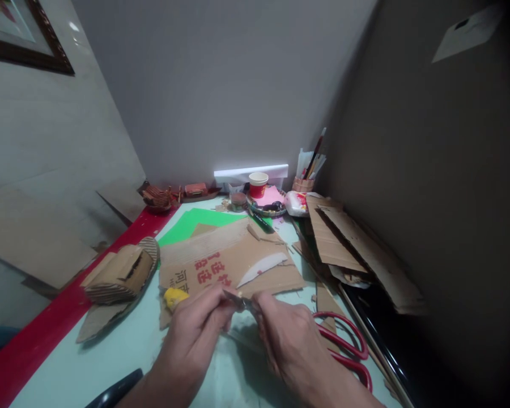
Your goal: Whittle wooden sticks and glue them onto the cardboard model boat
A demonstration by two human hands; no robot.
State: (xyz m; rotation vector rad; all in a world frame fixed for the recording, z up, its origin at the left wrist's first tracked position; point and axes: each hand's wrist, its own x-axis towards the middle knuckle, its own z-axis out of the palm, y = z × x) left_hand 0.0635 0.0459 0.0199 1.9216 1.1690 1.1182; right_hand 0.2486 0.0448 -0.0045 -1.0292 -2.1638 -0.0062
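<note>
Over the table [59,374], a small blade [237,299] is clamped in our right hand [289,331], its tip by our left hand [202,323], seemingly for control; whether the left grips we cannot tell. Cardboard [238,243] lies beyond, scissors [362,341] beside our right.

Bare hands [199,317], bare wrists [176,354], forearms [338,381] uncovered to view's edge

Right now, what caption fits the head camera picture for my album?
Two hands meet at a small dark thing, with a cardboard model to the left and red-handled scissors to the right.
</note>
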